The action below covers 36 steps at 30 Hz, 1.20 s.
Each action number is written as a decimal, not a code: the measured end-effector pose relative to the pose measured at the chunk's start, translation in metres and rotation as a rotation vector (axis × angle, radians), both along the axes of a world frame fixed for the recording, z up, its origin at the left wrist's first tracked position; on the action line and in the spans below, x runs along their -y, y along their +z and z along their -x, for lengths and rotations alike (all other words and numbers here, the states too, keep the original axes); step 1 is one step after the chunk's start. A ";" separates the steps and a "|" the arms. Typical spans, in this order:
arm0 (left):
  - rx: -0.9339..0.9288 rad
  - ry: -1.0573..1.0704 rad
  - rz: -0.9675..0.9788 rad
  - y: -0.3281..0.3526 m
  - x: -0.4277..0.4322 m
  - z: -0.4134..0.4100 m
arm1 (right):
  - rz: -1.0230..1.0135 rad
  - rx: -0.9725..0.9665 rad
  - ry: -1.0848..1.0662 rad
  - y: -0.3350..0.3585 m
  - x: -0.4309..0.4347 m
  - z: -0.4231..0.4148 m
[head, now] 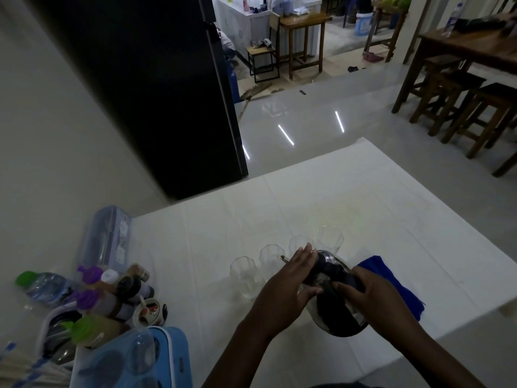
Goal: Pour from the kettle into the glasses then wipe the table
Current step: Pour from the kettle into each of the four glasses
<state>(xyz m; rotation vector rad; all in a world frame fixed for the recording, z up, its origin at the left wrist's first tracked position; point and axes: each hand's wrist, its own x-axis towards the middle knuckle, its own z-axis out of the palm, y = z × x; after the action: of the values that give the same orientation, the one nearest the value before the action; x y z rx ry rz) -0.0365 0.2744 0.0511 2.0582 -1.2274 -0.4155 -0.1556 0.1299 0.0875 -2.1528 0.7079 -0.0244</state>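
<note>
**Kettle and four glasses: pouring stage, wiping not begun**

Item 1, kettle (333, 298): dark metal, on or just above the white table (391, 208); which one cannot be told. It is tilted, its spout toward the glasses.

Item 2, right hand (372, 301): fingers wrapped closed around the kettle's handle.

Item 3, left hand (288, 284): flat and open, palm resting on the kettle's lid side, gripping nothing.

Item 4, row of four glasses (272, 260): just beyond the kettle, running to its left. All look clear; contents cannot be told.

Item 5, blue cloth (397, 287): lying just right of the kettle, untouched.

Judgement: pouring at best barely started; wiping remains.
</note>
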 end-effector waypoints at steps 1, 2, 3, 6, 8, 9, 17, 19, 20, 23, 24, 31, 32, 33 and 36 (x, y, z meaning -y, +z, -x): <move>0.004 -0.002 -0.002 0.001 0.000 0.000 | -0.010 0.009 -0.002 0.000 0.000 0.001; 0.009 -0.004 -0.005 0.001 0.000 0.001 | -0.023 0.019 -0.006 0.000 0.000 0.002; 0.013 -0.005 -0.009 0.002 0.001 0.002 | -0.037 0.027 -0.011 -0.001 0.000 0.003; 0.029 -0.006 -0.021 0.004 0.002 0.004 | -0.064 0.056 -0.019 -0.002 -0.001 0.005; 0.048 -0.010 -0.030 0.005 0.003 0.005 | -0.075 0.080 -0.018 -0.003 -0.001 0.007; 0.057 -0.013 -0.037 0.006 0.003 0.006 | -0.081 0.087 -0.018 -0.004 0.000 0.008; 0.115 -0.021 -0.063 0.013 0.014 0.012 | -0.165 0.099 -0.027 -0.015 0.012 0.014; 0.120 -0.029 -0.071 0.015 0.019 0.015 | -0.178 0.103 -0.039 -0.015 0.016 0.017; 0.120 -0.034 -0.076 0.016 0.022 0.016 | -0.182 0.111 -0.046 -0.015 0.018 0.019; 0.124 -0.040 -0.090 0.018 0.032 0.018 | -0.181 0.123 -0.059 -0.012 0.025 0.022; 0.125 -0.040 -0.094 0.018 0.035 0.019 | -0.173 0.123 -0.062 -0.011 0.028 0.023; 0.115 -0.047 -0.072 0.016 0.060 0.022 | -0.098 0.103 -0.080 -0.004 0.050 0.026; 0.115 -0.046 -0.071 0.015 0.062 0.022 | -0.097 0.092 -0.077 -0.003 0.054 0.026; 0.113 -0.044 -0.068 0.015 0.065 0.022 | -0.099 0.083 -0.077 -0.003 0.056 0.025; 0.103 -0.043 -0.062 0.012 0.070 0.023 | -0.083 0.080 -0.072 -0.002 0.063 0.024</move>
<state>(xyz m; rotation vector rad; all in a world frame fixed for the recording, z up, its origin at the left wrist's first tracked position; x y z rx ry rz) -0.0591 0.2039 0.0632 2.1319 -1.3375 -0.3760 -0.1796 0.0667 0.0860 -2.0355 0.7276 -0.1170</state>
